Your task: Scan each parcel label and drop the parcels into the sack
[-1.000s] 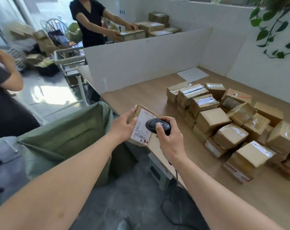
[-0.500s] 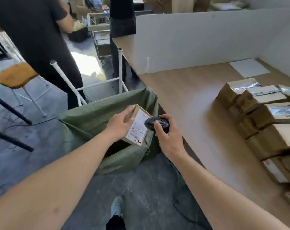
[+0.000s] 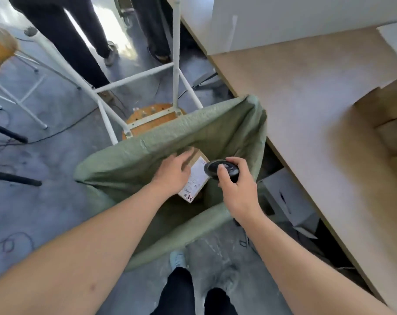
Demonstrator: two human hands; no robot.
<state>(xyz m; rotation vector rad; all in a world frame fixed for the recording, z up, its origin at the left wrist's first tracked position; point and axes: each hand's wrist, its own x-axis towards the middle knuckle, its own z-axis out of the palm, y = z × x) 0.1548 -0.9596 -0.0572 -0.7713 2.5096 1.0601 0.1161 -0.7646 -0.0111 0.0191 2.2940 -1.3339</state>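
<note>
Fig.: drop step, head view. Your left hand (image 3: 173, 172) holds the parcel (image 3: 196, 178) over the open mouth of the green sack (image 3: 215, 130). Fingers lie loosely across the box's far-left side, only lightly curled; whether they clamp it or have begun to let go can't be told, thumb is hidden. The white label (image 3: 197, 178) faces up and toward you.

Your right hand (image 3: 236, 189) is wrapped round the black scanner (image 3: 220, 170), thumb on top, just right of the parcel and close beside it; contact w/ the box can't be told.

Key relation: the parcel sits directly under and right of your left palm, long axis running from far-right to near-left, near end tipped down into the sack. Sack interior lies straight below the grip, rim on all sides. Left hand is the nearer one; it alone carries the box.

Judgement: label scan looks done; what remains is opening the left fingers so the box falls. More parcels (image 3: 388, 123) wait on the table (image 3: 306, 92), well right of both hands.
</note>
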